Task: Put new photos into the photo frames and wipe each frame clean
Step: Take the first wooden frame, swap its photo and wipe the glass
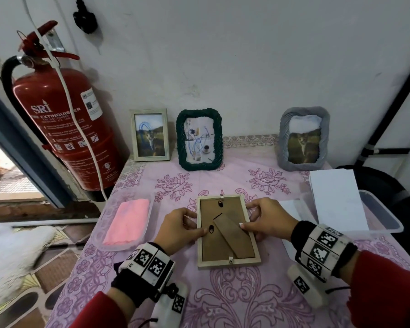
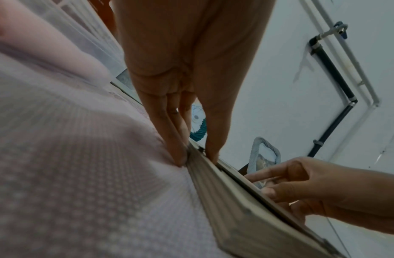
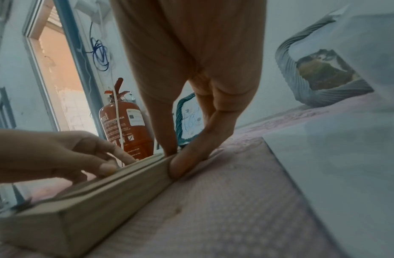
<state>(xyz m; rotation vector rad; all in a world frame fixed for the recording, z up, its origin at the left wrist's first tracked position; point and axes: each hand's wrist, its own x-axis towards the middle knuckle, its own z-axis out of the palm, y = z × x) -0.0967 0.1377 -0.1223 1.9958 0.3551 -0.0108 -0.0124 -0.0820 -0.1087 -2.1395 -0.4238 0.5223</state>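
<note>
Pale wooden frame [image 1: 227, 230] face-down, centre of table [image 1: 223, 304], backing up. Your left hand [image 1: 175, 229] pinches left rail, thumb at black turn clip [image 1: 211, 229]; right hand [image 1: 269, 220] pinches right rail. Swivel clips clear before lifting backing; press frame flat, don't pry easel leg [image 1: 232, 235]

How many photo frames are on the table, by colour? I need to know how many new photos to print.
Pale wood: 2, one standing at the back and one lying face down between the left hand and right hand
Dark green: 1
Grey: 1
Total: 4 frames
</note>
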